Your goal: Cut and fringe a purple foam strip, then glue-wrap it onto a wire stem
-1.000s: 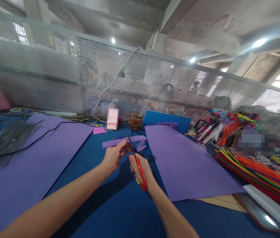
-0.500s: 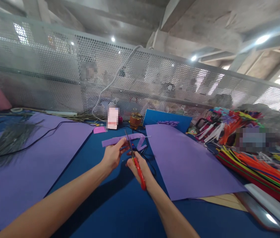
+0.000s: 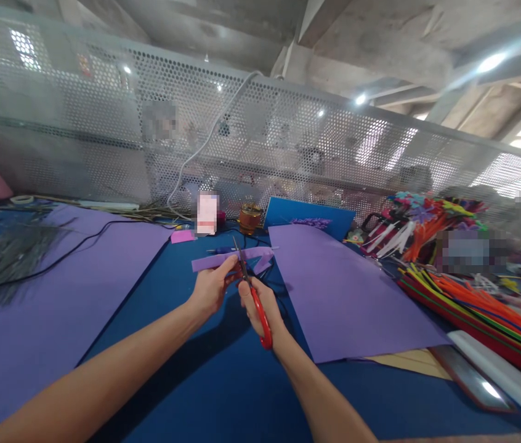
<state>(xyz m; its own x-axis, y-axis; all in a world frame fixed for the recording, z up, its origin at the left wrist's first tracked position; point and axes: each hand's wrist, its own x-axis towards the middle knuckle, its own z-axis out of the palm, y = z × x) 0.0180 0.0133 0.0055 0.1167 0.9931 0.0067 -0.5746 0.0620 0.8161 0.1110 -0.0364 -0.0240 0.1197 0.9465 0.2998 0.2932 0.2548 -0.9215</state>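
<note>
A narrow purple paper strip [image 3: 205, 263] is pinched between the thumb and fingers of my left hand [image 3: 212, 288], its right part folded back on itself. My right hand [image 3: 263, 304] is closed around red-handled scissors [image 3: 262, 320]. The scissor blades point up and away, crossing the strip just right of my left fingertips. Both hands are above the blue table [image 3: 168, 357]. Whether the blades have cut into the strip cannot be made out.
Large purple sheets lie left [image 3: 71, 277] and right [image 3: 343, 295]. Dark bristles [image 3: 20, 258] and a black cable cross the left one. Behind stand an amber jar [image 3: 250, 218] and blue board [image 3: 339, 218]; colourful pipe cleaners [image 3: 486, 314] lie right.
The scissor handles have shifted slightly, and the blades look closer together. A dark blue pen-like object now shows behind the strip. The whole view has shifted a little.
</note>
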